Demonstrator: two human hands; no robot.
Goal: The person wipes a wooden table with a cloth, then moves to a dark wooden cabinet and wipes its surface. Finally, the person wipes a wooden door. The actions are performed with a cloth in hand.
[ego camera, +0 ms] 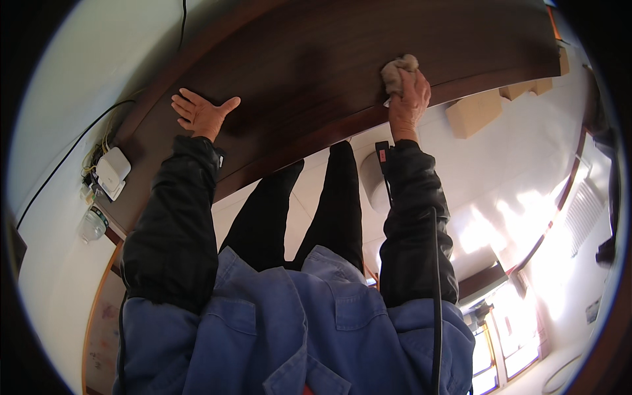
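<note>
A crumpled beige cloth [396,74] is gripped in my right hand [411,98], low over or on the dark brown wooden tabletop [306,84], close to its near edge. My left hand [202,112] is over the left part of the same tabletop, palm turned up and fingers spread, holding nothing. Whether it touches the wood I cannot tell. Both forearms are in black sleeves.
At the table's left end stand a white router-like device [113,165] with cables and a clear glass jar [94,224]. A black cable [74,150] runs along the wall. Cardboard boxes [474,112] and a pale round bin [375,182] are beyond the near edge, on the floor.
</note>
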